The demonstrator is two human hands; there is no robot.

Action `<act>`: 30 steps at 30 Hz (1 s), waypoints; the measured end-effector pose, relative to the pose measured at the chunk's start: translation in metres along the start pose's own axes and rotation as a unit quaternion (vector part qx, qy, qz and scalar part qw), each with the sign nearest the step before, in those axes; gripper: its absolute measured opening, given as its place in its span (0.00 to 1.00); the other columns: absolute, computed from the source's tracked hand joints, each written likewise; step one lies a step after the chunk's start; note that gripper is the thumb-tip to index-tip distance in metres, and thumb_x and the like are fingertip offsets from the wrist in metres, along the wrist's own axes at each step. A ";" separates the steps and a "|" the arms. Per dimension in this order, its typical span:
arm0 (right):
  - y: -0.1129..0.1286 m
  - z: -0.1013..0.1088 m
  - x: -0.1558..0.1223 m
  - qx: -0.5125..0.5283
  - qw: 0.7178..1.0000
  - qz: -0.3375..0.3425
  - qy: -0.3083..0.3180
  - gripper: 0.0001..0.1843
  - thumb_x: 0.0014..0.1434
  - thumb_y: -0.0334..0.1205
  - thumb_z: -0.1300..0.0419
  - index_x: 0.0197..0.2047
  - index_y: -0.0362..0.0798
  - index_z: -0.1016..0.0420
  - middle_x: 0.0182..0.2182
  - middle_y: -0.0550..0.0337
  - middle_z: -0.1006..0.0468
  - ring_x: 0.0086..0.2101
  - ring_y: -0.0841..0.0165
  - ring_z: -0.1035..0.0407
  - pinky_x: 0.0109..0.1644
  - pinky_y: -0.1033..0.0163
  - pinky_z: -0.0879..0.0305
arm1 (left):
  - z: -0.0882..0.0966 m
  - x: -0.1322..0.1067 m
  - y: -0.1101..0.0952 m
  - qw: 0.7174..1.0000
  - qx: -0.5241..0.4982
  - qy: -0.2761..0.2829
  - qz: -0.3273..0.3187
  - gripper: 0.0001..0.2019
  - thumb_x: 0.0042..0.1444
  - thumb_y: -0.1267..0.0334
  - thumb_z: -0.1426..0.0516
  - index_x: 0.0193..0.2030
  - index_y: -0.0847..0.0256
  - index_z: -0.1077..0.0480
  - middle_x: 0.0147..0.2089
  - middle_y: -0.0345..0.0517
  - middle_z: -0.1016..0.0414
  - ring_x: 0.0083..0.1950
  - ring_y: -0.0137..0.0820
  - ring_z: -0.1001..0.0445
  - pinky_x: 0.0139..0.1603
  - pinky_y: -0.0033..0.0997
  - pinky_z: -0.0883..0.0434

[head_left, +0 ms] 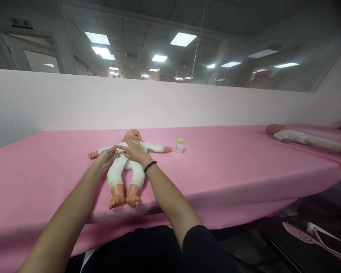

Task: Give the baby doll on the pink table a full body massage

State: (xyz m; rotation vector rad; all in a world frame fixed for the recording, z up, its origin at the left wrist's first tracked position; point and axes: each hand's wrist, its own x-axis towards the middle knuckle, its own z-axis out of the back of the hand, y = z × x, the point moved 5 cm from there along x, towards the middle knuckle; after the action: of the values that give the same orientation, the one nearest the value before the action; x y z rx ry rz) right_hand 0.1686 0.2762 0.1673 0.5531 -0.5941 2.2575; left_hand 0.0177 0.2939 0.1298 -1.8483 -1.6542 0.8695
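Observation:
A baby doll (126, 165) in a white cloth suit lies on its back on the pink-covered table, feet toward me and arms stretched out sideways. My right hand (134, 151), with a dark coiled band on the wrist, is over the doll's chest with its fingers spread. At the chest's left side is my left hand (109, 156), palm turned inward and fingers loosely bent. The fingertips of both hands meet or nearly meet; I cannot tell if they touch. Beside the doll's hand on the right stands a small white bottle (180, 148) with a green cap.
The pink table cover (230, 163) reaches far to the right, where a second doll (307, 137) lies. A white wall (165, 102) with glass above it rises behind the table. At lower right, a pink and white object (299, 233) rests on a dark surface.

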 end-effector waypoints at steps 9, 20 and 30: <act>0.000 0.002 -0.001 0.046 0.999 -0.010 0.007 0.31 0.70 0.34 0.46 0.73 0.63 0.40 0.65 0.51 0.35 0.63 0.57 0.40 0.62 0.47 0.36 | -0.004 -0.005 -0.002 0.999 -0.033 0.012 0.000 0.07 0.68 0.76 0.46 0.38 0.67 0.29 0.27 0.42 0.27 0.25 0.21 0.26 0.29 0.13 0.24; 0.000 0.002 -0.002 0.062 0.998 -0.013 0.006 0.32 0.69 0.34 0.46 0.73 0.63 0.41 0.62 0.52 0.32 0.61 0.58 0.39 0.58 0.50 0.33 | -0.004 -0.003 -0.002 0.999 -0.036 0.012 -0.004 0.11 0.70 0.73 0.48 0.35 0.68 0.29 0.27 0.43 0.28 0.24 0.20 0.27 0.29 0.13 0.24; -0.001 0.000 -0.001 0.046 0.999 -0.011 0.000 0.31 0.69 0.34 0.46 0.72 0.63 0.38 0.62 0.51 0.32 0.60 0.57 0.37 0.59 0.50 0.34 | -0.004 -0.005 0.000 1.000 -0.023 0.000 -0.003 0.14 0.71 0.74 0.51 0.34 0.66 0.30 0.25 0.43 0.29 0.24 0.22 0.27 0.28 0.15 0.24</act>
State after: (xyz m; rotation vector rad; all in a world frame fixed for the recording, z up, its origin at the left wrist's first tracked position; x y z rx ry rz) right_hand 0.1703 0.2766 0.1674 0.6015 -0.4847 2.2733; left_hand 0.0205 0.2887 0.1327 -1.8737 -1.6913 0.8355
